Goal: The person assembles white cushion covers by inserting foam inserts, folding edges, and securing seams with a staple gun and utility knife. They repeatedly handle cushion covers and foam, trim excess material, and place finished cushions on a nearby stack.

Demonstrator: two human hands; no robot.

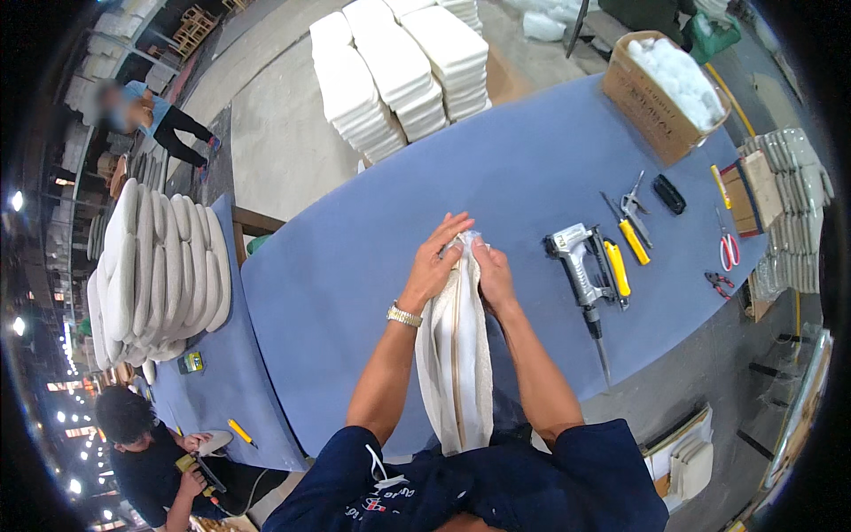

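Observation:
A long cream upholstered seat pad stands on its edge in front of me, its near end against my body. White lining and a thin brown strip show along the gap in its fabric. At the far end, my left hand grips the left side of the cover, thumb inward and fingers reaching over the end. My right hand is closed on the right side of the same end, its thumb at the fabric's edge. Between my hands some thin whitish material bunches up. A silver staple gun lies to the right of my right hand.
Right of the staple gun lie a yellow cutter, a yellow-handled screwdriver, an air blow gun, scissors and pliers. A carton of white stuffing stands far right. Grey cushions are stacked left, near a co-worker.

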